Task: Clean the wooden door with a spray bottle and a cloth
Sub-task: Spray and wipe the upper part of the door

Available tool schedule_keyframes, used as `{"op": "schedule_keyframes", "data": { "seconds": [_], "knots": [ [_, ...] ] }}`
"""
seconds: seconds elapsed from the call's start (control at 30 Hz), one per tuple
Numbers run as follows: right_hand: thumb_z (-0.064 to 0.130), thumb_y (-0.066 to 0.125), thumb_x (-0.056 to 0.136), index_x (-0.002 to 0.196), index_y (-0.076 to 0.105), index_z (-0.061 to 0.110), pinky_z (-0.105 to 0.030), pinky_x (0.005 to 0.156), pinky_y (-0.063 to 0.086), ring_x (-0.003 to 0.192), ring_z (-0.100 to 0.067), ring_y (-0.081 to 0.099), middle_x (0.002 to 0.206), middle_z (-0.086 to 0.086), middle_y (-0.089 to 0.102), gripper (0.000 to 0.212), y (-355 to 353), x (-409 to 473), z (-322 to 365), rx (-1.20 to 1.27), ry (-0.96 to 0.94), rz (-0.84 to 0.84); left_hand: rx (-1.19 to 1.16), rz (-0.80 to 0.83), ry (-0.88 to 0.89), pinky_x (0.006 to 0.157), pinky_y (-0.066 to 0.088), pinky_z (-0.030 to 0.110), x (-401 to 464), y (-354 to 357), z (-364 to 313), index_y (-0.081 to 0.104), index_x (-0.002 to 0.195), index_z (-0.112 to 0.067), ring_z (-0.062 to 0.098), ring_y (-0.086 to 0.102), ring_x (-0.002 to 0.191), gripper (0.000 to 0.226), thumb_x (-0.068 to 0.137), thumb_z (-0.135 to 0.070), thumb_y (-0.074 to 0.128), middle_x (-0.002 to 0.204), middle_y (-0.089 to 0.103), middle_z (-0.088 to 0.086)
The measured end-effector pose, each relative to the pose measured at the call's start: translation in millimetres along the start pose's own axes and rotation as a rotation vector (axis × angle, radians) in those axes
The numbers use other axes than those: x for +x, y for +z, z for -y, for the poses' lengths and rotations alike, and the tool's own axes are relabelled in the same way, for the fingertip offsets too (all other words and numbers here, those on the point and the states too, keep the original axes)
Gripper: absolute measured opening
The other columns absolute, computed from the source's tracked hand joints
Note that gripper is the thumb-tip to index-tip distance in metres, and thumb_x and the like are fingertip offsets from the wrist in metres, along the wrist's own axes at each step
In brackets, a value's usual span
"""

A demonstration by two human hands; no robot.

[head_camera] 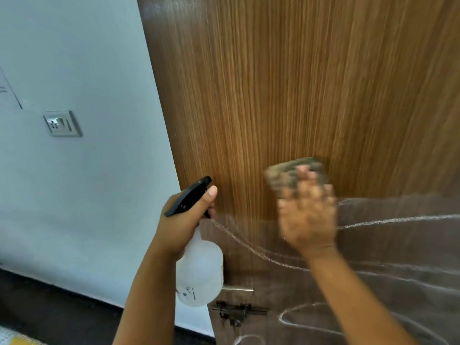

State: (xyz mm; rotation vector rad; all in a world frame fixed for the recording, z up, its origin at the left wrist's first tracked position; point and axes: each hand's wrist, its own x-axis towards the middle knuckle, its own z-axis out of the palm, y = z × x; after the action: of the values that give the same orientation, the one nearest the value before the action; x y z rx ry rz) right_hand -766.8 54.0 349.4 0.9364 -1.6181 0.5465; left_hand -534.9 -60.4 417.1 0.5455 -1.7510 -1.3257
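Wooden door (286, 83) fills the centre and right of your view, long axis vertical, grain running up-down. Its left edge slants from top centre down to the latch area, w/ the pale wall (74, 183) beyond it.

Your right hand (308, 217) is flat on the door face, fingers spread and pressing the cloth (281, 175) against the wood. The cloth sits just above and slightly left of the palm. Hand is motion-blurred, so exact finger spread is hard to read, but it's mostly open, pinning the cloth rather than gripping it.

Your left hand (181, 220) is closed round the neck of the spray bottle (199, 270), thumb up by the black trigger head, nozzle pointing at the door near its left edge. Bottle body hangs just left of the door edge, above the handle (239, 289) and bolt (236, 312).

Key relation: the dry-looking wood lies above the right hand, so the cloth hand is the nearer one for it. Below and to the right the surface looks darker, w/ pale curved streak lines, prob. wet or residue, can't say which.

Room to move: plenty up and to the right. Leftward, the cloth would reach the door edge and the bottle hand. Downward, mind the handle and bolt; cloth could snag there. Socket (62, 124) on the wall is well apart from the nozzle, but keep spray off it.
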Motion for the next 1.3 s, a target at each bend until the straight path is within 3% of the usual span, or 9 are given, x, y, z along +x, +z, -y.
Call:
{"op": "schedule_keyframes", "data": {
  "seconds": [0.13, 0.3, 0.47, 0.6, 0.87, 1.0, 1.07, 1.2, 1.3],
  "knots": [
    [0.031, 0.030, 0.103, 0.155, 0.019, 0.010, -0.053, 0.119, 0.015, 0.150, -0.034, 0.007, 0.161, -0.019, 0.006, 0.058, -15, -19, -75, -0.013, 0.363, -0.040, -0.007, 0.047, -0.041, 0.066, 0.052, 0.016, -5, 14, 13, 0.073, 0.070, -0.025, 0.015, 0.070, 0.071, 0.031, 0.086, -0.052, 0.072, 0.072, 0.072, 0.004],
    [0.035, 0.023, 0.105, 0.157, 0.008, 0.015, -0.053, 0.119, 0.015, 0.148, -0.038, 0.013, 0.159, -0.024, 0.012, 0.058, -11, 2, -3, 0.158, 0.770, -0.129, -0.022, 0.119, 0.017, 0.064, 0.049, 0.011, -4, 31, 8, 0.072, 0.071, -0.026, 0.012, 0.069, 0.071, 0.030, 0.087, -0.051, 0.070, 0.071, 0.071, 0.003],
    [0.033, 0.040, 0.097, 0.156, 0.014, 0.014, -0.044, 0.120, 0.011, 0.149, -0.025, 0.014, 0.162, -0.009, 0.014, 0.067, -2, -15, 35, 0.098, -0.137, 0.063, -0.090, 0.243, 0.066, 0.069, 0.052, 0.018, -3, 61, -7, 0.076, 0.077, -0.027, 0.013, 0.069, 0.073, 0.022, 0.088, -0.045, 0.076, 0.072, 0.071, 0.000],
    [0.032, 0.041, 0.097, 0.153, 0.025, 0.016, -0.044, 0.121, 0.005, 0.151, -0.021, 0.007, 0.163, -0.007, 0.011, 0.061, -8, -15, -20, 0.067, -0.355, 0.103, -0.100, 0.247, 0.083, 0.074, 0.053, 0.027, 1, 87, -12, 0.076, 0.080, -0.022, 0.018, 0.069, 0.075, 0.027, 0.087, -0.049, 0.076, 0.074, 0.072, 0.003],
    [0.030, 0.031, 0.102, 0.153, 0.023, 0.005, -0.054, 0.119, 0.013, 0.146, -0.044, 0.014, 0.155, -0.032, 0.018, 0.057, -44, -47, -232, 0.055, 0.553, -0.027, 0.016, 0.243, 0.084, 0.081, 0.055, 0.035, -4, 142, -16, 0.070, 0.080, -0.016, 0.023, 0.071, 0.078, 0.048, 0.077, -0.065, 0.071, 0.075, 0.072, 0.005],
    [0.032, 0.029, 0.105, 0.152, 0.026, 0.004, -0.053, 0.118, 0.018, 0.144, -0.046, 0.020, 0.156, -0.030, 0.018, 0.055, -41, -28, -218, 0.136, 0.956, -0.145, 0.004, 0.236, 0.058, 0.084, 0.056, 0.043, -11, 166, -24, 0.070, 0.079, -0.014, 0.031, 0.070, 0.081, 0.052, 0.074, -0.066, 0.071, 0.076, 0.072, 0.008],
    [0.031, 0.025, 0.106, 0.152, 0.023, 0.004, -0.054, 0.117, 0.018, 0.143, -0.047, 0.020, 0.154, -0.033, 0.019, 0.054, -30, -27, -177, 0.046, 0.778, -0.102, -0.009, 0.246, 0.061, 0.084, 0.056, 0.044, -13, 179, -29, 0.070, 0.082, -0.011, 0.037, 0.069, 0.083, 0.054, 0.076, -0.064, 0.072, 0.076, 0.071, 0.010],
    [0.028, 0.037, 0.100, 0.148, 0.035, 0.017, -0.048, 0.121, 0.008, 0.151, -0.028, 0.007, 0.164, -0.012, 0.005, 0.050, -23, -69, -137, 0.058, -0.243, 0.180, -0.050, 0.266, 0.100, 0.074, 0.055, 0.028, -19, 208, -43, 0.068, 0.086, -0.001, 0.025, 0.069, 0.075, 0.048, 0.086, -0.048, 0.076, 0.076, 0.069, 0.016],
    [0.029, 0.040, 0.097, 0.142, 0.044, 0.022, -0.046, 0.121, 0.006, 0.151, -0.021, 0.010, 0.162, -0.004, 0.011, 0.045, -30, -64, -182, 0.050, -0.466, 0.186, -0.060, 0.295, 0.130, 0.074, 0.053, 0.028, -23, 226, -49, 0.067, 0.086, 0.005, 0.030, 0.066, 0.075, 0.048, 0.086, -0.043, 0.073, 0.078, 0.067, 0.022]
  ]
}}
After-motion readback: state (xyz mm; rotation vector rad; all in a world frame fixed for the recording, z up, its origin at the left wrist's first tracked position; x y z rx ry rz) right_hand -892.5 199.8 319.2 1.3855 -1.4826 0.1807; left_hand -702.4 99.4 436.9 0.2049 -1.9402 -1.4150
